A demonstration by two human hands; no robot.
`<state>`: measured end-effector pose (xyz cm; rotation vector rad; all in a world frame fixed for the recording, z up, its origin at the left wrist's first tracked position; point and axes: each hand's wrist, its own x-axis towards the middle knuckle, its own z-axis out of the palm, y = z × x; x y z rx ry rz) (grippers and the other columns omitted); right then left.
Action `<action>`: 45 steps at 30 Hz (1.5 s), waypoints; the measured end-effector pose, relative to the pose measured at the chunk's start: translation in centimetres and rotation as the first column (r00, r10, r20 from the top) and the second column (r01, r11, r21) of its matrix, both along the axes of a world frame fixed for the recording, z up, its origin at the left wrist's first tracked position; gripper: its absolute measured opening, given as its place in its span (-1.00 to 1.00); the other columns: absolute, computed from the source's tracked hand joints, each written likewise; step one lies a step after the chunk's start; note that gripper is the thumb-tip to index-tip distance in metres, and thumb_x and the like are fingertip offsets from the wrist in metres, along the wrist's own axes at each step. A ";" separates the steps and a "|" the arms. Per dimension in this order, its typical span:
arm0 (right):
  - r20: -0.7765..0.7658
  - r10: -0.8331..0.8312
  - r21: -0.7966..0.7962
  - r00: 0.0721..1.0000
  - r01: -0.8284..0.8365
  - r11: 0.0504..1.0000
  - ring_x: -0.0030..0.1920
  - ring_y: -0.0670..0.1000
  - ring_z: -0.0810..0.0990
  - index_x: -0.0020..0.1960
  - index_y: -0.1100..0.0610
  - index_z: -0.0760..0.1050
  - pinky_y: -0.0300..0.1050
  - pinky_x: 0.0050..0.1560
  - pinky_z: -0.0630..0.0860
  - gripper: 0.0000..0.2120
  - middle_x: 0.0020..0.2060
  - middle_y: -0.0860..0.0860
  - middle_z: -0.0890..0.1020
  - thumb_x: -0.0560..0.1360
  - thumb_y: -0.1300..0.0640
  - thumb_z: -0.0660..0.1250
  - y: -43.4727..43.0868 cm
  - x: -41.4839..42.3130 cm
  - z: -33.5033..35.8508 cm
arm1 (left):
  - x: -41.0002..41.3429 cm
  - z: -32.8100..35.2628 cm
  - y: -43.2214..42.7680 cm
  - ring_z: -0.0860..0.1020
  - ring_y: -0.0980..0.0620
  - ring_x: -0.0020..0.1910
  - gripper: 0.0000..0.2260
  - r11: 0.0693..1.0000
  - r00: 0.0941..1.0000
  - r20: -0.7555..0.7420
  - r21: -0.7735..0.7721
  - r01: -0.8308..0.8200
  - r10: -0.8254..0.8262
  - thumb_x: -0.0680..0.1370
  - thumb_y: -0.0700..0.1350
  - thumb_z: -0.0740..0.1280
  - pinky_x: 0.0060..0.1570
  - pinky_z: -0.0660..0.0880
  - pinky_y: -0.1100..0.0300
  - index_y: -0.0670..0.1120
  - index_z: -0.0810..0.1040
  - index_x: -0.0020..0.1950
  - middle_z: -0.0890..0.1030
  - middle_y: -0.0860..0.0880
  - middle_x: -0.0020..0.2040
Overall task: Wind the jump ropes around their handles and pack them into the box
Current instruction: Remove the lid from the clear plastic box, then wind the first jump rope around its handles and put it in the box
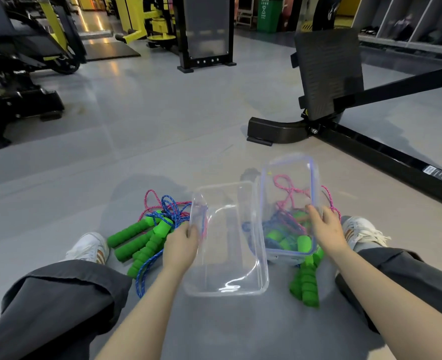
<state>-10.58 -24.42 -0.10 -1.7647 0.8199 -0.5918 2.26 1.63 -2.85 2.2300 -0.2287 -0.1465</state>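
I sit on the gym floor with a clear plastic box [262,261] between my legs. My left hand [181,245] grips the box's left rim. My right hand [325,229] holds the right edge of a clear lid with a blue seal [290,162], tilted just right of the box. Left of the box lies a tangle of jump ropes [142,240] with green foam handles and loose blue and pink cords. A second pile of ropes [307,284] lies under and behind the lid, partly seen through it, its cords unwound.
My two white shoes [90,248] [362,229] flank the piles. A black bench frame [370,146] with a tilted pad runs across the floor at right. Dark and yellow gym machines [20,94] stand at back left. Grey floor lies ahead of the box.
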 end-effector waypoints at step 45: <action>-0.589 0.178 -0.518 0.788 -0.538 0.665 0.44 0.18 0.18 0.48 0.16 0.15 0.03 0.46 0.04 -0.28 0.46 0.19 0.20 0.47 -0.15 -0.32 12.6 3.8 -2.6 | 0.1 -2.1 3.3 0.53 -0.21 0.01 -0.72 0.957 0.986 0.103 0.246 -0.152 0.130 0.63 -0.01 0.10 -0.10 0.43 0.02 -0.17 0.49 -0.02 0.59 -0.17 -0.01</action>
